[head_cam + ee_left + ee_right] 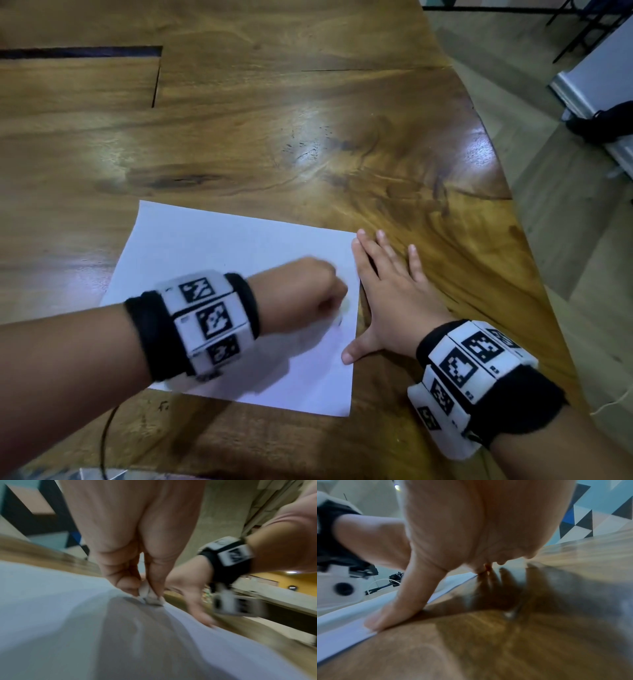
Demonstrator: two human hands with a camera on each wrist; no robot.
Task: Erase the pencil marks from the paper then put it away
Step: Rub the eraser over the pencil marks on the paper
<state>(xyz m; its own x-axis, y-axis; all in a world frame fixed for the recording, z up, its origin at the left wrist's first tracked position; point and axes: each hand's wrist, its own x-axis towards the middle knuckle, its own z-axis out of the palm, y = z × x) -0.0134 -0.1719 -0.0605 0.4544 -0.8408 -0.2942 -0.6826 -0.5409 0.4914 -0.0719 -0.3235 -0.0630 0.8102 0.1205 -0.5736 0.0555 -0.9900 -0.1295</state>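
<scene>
Your left hand (308,294) curls over the white rectangular sheet of paper (219,260), which lies flat near the front edge of the glossy brown wooden table (308,137). In the left wrist view its fingers (156,577) are clamped together on a small, worn white eraser (149,596), whose tip is pressed to the sheet near the right edge. A faint grey pencil mark (339,320) shows just below that fist. Your right hand (394,301) lies flat, fingers straight and spread apart; most of it rests on the bare wood, with the thumb (385,618) and the index finger on the paper's right edge. Both wrists wear black bands carrying white marker blocks (205,322).
</scene>
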